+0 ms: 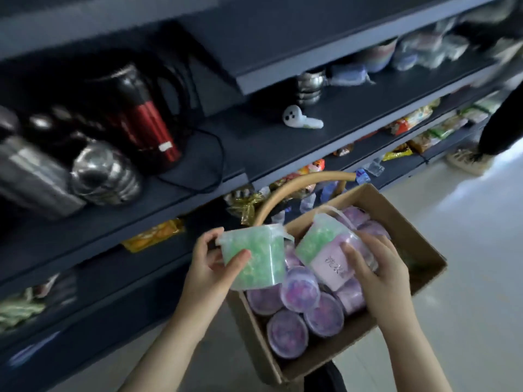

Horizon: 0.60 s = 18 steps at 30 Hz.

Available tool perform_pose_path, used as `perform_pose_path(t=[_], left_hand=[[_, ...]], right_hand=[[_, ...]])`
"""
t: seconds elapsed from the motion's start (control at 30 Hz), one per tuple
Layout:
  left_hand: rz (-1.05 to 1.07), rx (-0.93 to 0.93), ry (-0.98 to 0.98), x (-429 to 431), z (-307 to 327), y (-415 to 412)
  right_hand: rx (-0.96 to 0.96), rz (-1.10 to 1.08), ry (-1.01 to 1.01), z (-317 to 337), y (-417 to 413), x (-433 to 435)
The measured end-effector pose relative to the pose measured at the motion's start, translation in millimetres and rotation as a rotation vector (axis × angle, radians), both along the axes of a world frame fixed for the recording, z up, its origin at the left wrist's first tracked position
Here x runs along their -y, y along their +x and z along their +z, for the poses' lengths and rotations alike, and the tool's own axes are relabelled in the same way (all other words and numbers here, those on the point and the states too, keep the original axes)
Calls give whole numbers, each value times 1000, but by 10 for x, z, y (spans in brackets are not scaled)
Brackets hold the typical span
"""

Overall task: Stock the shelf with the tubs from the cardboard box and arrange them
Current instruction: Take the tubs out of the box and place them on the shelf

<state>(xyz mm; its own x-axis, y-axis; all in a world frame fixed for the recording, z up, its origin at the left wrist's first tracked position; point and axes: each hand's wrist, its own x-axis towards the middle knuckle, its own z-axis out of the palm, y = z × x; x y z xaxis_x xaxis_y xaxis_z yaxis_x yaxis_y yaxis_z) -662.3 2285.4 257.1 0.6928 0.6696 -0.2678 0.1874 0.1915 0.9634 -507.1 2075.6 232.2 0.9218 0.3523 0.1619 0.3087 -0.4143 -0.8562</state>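
Both hands are full: the left hand (209, 267) wraps thumb and fingers round a green tub (254, 258) held clear of the cardboard box (418, 244), while the right hand (376, 270) grips a second tub (319, 250), green inside with a lilac label, tilted just above the purple tubs (300, 290) packed in the box. With neither hand free, nothing steadies the box, and what it rests on is hidden, so a knock as the second tub comes out could tip it. The tilted tub could slide from the grip or its lid work loose. On the shelf (283, 148) the open stretch lies between a white gadget (301, 117) and the kettle (141, 120), whose black cord (210, 165) trails across the board; a tub set on that cord would likely rock or topple
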Motion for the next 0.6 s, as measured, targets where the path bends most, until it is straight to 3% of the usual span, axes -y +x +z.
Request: perform_pose_path(t=[0.33, 0.6], left_hand=[[430, 91, 202, -859, 1515, -2532], [683, 177, 340, -1356, 2093, -3640]], right_hand=[[36, 399, 262, 1630, -1714, -1650], [78, 774, 396, 2499, -2650, -2837]])
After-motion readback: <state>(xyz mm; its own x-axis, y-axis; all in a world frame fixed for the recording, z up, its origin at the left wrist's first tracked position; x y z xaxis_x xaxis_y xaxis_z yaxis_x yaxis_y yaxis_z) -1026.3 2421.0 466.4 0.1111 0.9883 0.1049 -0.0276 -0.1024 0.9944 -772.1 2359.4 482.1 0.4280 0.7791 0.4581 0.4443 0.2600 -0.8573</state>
